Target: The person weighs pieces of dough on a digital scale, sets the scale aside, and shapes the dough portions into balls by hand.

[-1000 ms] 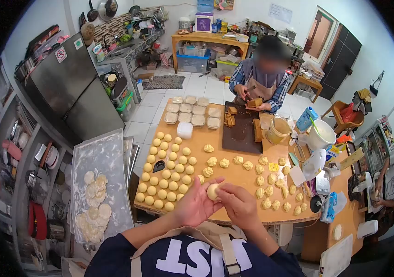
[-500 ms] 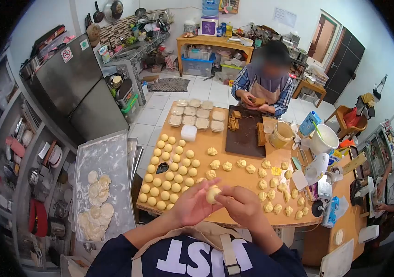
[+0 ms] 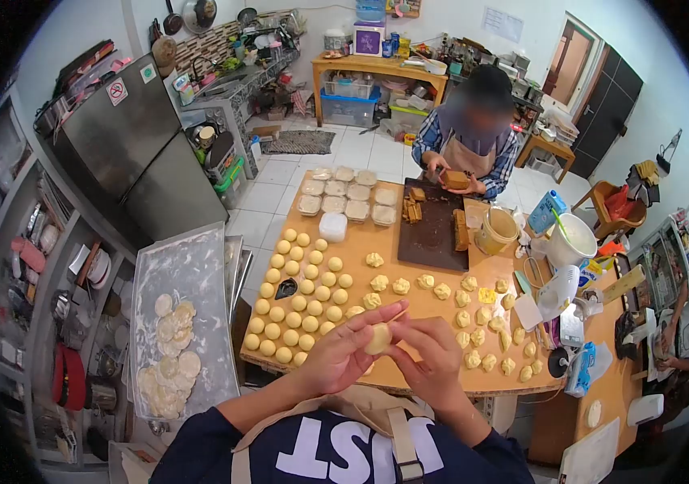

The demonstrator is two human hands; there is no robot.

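Observation:
A small pale-yellow piece of dough (image 3: 377, 340) is held between my two hands above the near edge of the table. My left hand (image 3: 336, 353) cups it from the left, palm turned inward. With thumb and fingertips, my right hand (image 3: 429, 359) pinches its right side. Left of my hands lie rows of smooth, round dough balls (image 3: 310, 323). To the right are several rough, unshaped dough lumps (image 3: 463, 319), and a few more lie farther up the table.
Across the table a person (image 3: 469, 137) holds a brown loaf-like block over a dark tray (image 3: 433, 242). Lidded clear containers (image 3: 334, 207) stand at the far left. A floured metal tray (image 3: 191, 274) with flat dough rounds sits at left. A white tub (image 3: 572, 239) stands at right.
My right fingers have shifted around the dough piece, and it now shows a flatter face. My left fingers reach slightly higher. Across the table, the person has turned the brown block.

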